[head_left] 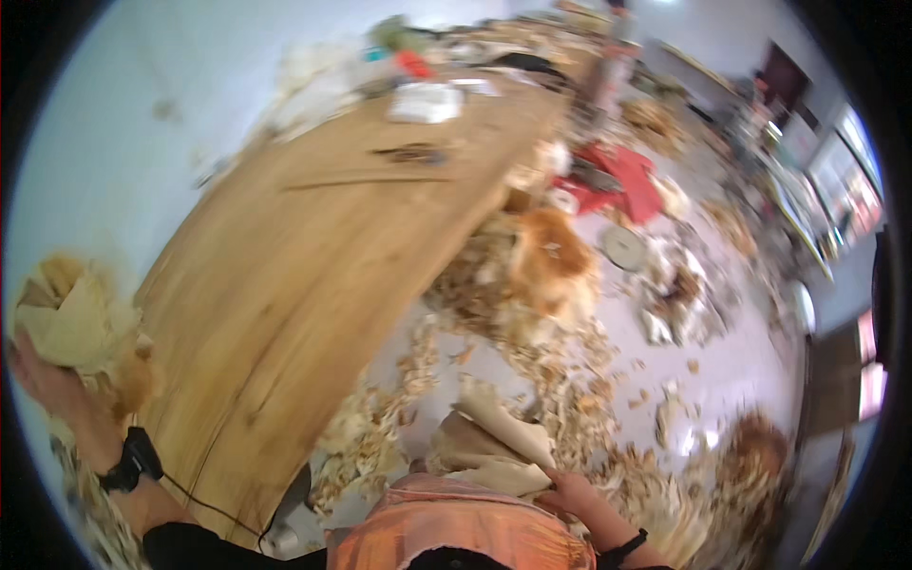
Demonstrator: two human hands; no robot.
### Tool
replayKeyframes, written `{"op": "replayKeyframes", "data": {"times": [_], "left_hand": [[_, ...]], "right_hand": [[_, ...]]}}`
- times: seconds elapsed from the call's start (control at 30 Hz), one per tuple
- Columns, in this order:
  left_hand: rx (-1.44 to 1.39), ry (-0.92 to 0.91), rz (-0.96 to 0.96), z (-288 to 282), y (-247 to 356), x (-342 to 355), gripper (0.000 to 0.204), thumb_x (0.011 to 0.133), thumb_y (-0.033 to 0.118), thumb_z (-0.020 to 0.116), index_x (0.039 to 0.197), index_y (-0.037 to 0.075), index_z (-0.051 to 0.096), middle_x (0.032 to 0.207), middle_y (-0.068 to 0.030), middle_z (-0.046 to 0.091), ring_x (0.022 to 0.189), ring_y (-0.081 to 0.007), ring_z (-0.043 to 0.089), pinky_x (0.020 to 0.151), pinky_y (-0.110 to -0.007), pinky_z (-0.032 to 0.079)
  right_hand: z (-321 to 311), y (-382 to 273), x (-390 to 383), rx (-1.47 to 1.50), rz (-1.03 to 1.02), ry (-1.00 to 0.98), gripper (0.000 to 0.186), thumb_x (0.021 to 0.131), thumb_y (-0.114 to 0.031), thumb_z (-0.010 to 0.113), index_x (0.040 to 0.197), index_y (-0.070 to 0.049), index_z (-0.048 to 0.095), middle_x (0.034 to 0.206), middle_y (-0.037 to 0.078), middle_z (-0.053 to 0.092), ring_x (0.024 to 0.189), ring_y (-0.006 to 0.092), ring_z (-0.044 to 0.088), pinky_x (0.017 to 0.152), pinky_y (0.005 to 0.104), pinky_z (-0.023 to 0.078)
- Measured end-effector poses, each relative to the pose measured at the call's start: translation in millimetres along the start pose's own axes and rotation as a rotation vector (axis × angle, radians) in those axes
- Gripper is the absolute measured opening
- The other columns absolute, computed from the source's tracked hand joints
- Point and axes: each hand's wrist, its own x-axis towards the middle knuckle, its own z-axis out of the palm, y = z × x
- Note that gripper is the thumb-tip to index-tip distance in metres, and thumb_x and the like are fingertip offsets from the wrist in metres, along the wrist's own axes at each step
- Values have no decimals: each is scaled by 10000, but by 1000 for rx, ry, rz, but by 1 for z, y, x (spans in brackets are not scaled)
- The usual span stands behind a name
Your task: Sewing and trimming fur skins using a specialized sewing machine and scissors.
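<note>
At the far left, my left hand (43, 375) is against a cream hide piece with tan fur (81, 313) beside the long wooden table (266, 332); its fingers are blurred and partly hidden. A black band on that wrist has a cord running from it. Low in the middle, my right hand (568, 489) grips the edge of a folded pale hide (494, 442), held above floor scraps (570, 399) and near my orange apron (446, 513).
Orange fur (546, 247), red material (627, 180), a round beige object (624, 249) and white-brown fur (670, 294) lie on the floor to the right. A white bundle (425, 102) sits on the table. A person (613, 66) stands at the back.
</note>
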Motion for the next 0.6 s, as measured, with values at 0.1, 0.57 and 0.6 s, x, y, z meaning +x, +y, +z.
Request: {"op": "replayKeyframes", "data": {"times": [0.1,0.57,0.6], "left_hand": [[-357,22,-68,4,139,61,363,1003,73,581,1360,23,622,1426,-243,559,1321,-324,553,1063,-420,481],[-1842,-357,-483,-58,727,181,469,1070,258,563,1444,-20,506,1394,-176,581,1298,-234,570,1127,-382,426],[-1853,-357,-366,-36,753,167,480,1074,275,557,1448,-19,502,1391,-171,580,1295,-234,570,1129,-380,422]], "right_hand": [[3,51,-26,110,6,161,600,817,-403,783,1325,-125,627,966,215,750,920,420,721,810,504,569],[-47,257,-127,496,355,636,478,797,-401,812,1102,-73,643,882,226,718,861,445,695,767,535,549],[-51,270,-130,503,398,690,481,776,-402,825,1082,-67,663,863,229,714,837,441,697,753,528,548]]}}
